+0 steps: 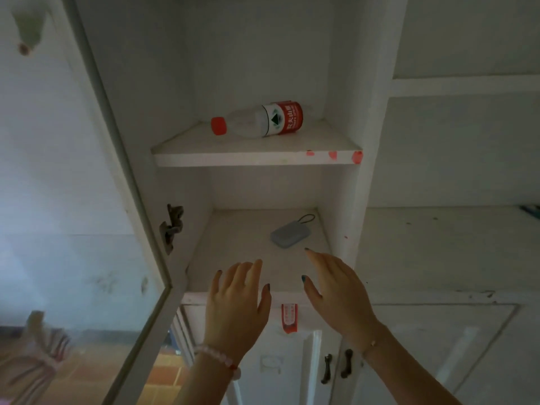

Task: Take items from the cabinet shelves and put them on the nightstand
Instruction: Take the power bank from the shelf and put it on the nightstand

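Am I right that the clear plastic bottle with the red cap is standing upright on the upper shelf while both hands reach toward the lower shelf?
Not quite: the head view shows the clear plastic bottle with the red cap lying on its side on the upper shelf. The left hand and right hand do reach, empty, toward the lower shelf.

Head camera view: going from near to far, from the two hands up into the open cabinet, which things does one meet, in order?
Left hand and right hand → small blue case with a cord loop on the lower shelf → water bottle lying on its side on the upper shelf.
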The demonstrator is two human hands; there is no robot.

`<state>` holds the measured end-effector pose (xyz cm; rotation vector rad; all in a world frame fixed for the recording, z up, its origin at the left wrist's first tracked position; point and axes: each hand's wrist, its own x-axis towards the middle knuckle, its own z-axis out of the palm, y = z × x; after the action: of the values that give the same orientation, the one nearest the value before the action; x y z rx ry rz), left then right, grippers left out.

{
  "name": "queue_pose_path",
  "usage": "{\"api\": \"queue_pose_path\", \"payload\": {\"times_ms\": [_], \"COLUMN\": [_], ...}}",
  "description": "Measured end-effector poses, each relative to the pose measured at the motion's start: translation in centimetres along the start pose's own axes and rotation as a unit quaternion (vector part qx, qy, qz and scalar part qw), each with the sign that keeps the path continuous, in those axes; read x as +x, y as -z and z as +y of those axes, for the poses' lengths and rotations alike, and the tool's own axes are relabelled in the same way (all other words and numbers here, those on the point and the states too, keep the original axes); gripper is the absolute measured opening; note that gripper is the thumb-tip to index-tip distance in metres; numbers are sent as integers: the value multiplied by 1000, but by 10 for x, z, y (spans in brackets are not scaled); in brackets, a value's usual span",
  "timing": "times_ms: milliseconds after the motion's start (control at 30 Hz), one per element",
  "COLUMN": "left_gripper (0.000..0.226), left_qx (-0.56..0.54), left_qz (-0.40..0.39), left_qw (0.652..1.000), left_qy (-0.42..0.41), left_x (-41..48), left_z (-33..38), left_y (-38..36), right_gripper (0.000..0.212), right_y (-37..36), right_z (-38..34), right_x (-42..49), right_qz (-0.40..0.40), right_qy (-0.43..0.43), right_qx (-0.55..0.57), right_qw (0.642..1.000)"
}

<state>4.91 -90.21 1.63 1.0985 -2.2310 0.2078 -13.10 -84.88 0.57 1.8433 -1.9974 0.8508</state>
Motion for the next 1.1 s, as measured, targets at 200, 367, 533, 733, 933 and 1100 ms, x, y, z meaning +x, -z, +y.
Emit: {"api": "queue_pose_path", "payload": {"times_ms": [200, 367, 533, 733, 933, 1100], "left_gripper": [45, 45, 43, 43, 42, 42], "left_qx": [8, 23, 34, 27, 10, 8], "left_qz": [-28, -35, -45, -71, -78, -80], "left_qw": [999, 998, 997, 995, 995, 996], "left_qy": [22, 37, 50, 59, 52, 49], "left_x": [24, 37, 37, 35, 37, 36], "left_z": [-16, -20, -29, -31, -29, -32], "left_y": [-19, -27, -37, -48, -58, -62], "right_gripper": [48, 61, 52, 65, 55, 32], "right_y": [-37, -76, -112, -140, -147, -146], "right_z": [34, 64, 71, 78, 87, 88], "right_x": [62, 117, 159, 175, 180, 179], "right_qz": [-42, -125, -234, -321, -344, -297], "right_qy": [33, 14, 4, 4, 16, 28], "right_qx": [-12, -36, -138, -166, -174, -175], "right_qw": [998, 991, 962, 932, 923, 938]}}
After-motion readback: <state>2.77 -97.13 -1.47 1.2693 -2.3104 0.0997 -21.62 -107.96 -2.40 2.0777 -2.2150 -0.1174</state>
